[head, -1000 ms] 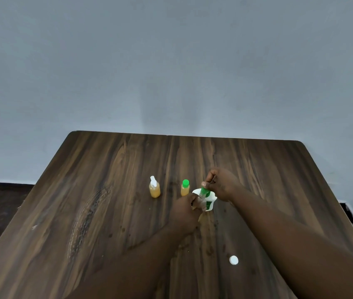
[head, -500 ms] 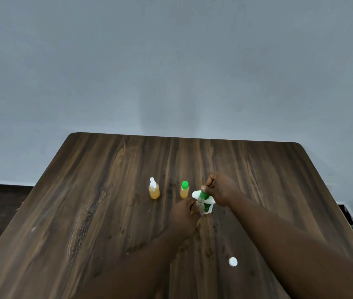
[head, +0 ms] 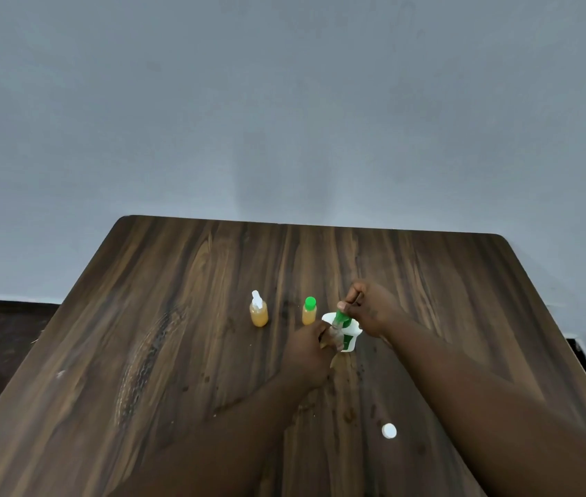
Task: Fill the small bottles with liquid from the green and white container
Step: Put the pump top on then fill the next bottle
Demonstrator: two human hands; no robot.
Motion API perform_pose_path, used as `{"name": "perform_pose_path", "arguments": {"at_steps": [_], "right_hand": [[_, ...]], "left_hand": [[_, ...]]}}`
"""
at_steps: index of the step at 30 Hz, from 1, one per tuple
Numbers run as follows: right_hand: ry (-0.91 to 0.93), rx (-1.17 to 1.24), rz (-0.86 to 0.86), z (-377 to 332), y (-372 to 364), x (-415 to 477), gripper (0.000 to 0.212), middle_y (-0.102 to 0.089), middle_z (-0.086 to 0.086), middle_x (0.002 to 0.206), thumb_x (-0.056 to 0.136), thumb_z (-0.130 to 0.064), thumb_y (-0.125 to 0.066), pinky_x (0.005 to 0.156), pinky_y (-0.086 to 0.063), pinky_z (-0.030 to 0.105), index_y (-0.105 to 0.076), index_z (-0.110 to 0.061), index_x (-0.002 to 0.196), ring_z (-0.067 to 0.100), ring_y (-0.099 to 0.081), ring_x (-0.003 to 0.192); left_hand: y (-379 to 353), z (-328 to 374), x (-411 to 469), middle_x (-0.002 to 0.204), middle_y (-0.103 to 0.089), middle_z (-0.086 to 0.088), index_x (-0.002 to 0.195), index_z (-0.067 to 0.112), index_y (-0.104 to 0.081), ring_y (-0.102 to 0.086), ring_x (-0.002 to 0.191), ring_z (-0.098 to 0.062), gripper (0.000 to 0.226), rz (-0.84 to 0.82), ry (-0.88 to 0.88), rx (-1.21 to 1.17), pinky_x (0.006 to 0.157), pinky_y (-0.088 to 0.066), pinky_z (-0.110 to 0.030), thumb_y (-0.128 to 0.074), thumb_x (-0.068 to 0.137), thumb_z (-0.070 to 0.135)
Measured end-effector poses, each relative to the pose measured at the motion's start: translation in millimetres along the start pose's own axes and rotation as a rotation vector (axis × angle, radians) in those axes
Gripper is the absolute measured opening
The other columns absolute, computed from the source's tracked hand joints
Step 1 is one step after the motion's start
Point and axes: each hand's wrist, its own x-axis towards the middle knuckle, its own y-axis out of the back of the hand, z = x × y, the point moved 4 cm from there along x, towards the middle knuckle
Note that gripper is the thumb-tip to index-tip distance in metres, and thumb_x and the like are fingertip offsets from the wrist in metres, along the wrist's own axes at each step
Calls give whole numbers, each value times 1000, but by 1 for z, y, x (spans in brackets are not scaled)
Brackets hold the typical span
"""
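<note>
Farthest left on the wooden table (head: 177,317) stand a white-nozzled bottle (head: 258,313) and a green-capped bottle (head: 309,312), both upright and holding amber liquid. Just right of them, the left hand (head: 307,356) curls its fingers round a small clear bottle (head: 336,335) whose contents cannot be made out. This bottle is held against the front of the green and white container (head: 349,339). The right hand (head: 370,310), fingers bent, pinches the green top (head: 339,314) above that bottle, and a white cap (head: 389,431) lies nearer the person.
</note>
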Motion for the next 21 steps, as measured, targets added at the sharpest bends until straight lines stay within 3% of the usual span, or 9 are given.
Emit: {"name": "perform_pose_path", "arguments": {"at_steps": [3,6,10,14,19,21], "right_hand": [[2,-10,-4,3,-2,-2,21,-62,-4,77,87,-24,-74,59,-41,26,-57,-17,77,13,-55,74],[13,-72,-16,-6,0,1,23,-60,-9,73,86,-29,-74,56,-39,24,-56,-21,74,8,-53,68],[12,-39,-1,-1,1,2,23,-61,-6,76,86,-27,-74,57,-39,25,-56,-19,75,13,-55,72],[7,-84,-16,-2,-1,0,24,-58,-9,75,88,-28,-72,55,-36,22,-54,-22,74,8,-52,70],[6,-39,-16,-4,1,5,24,-61,-8,75,86,-28,-75,65,-45,29,-55,-21,73,12,-56,74],[-10,-63,-20,-1,1,4,25,-60,-8,74,87,-28,-73,60,-43,27,-54,-22,72,12,-55,74]], "left_hand": [[-2,-5,-1,74,-66,24,83,19,-68,-57,81,20,8,10,9,2,67,-39,-2,-69,89,14],[-2,-5,0,76,-67,15,80,24,-66,-58,79,16,12,24,8,-6,65,-40,-5,-70,87,14],[1,-4,1,81,-69,15,84,18,-69,-57,79,18,5,19,11,20,66,-39,-3,-68,87,14],[-4,-7,0,77,-67,26,76,27,-65,-59,81,14,18,9,8,11,66,-40,-5,-69,88,14],[2,-3,4,73,-65,19,85,18,-70,-57,79,19,6,30,9,7,67,-40,-3,-69,88,13],[0,-5,4,74,-67,20,82,22,-69,-58,80,19,10,12,15,1,68,-40,-2,-69,88,14]]}}
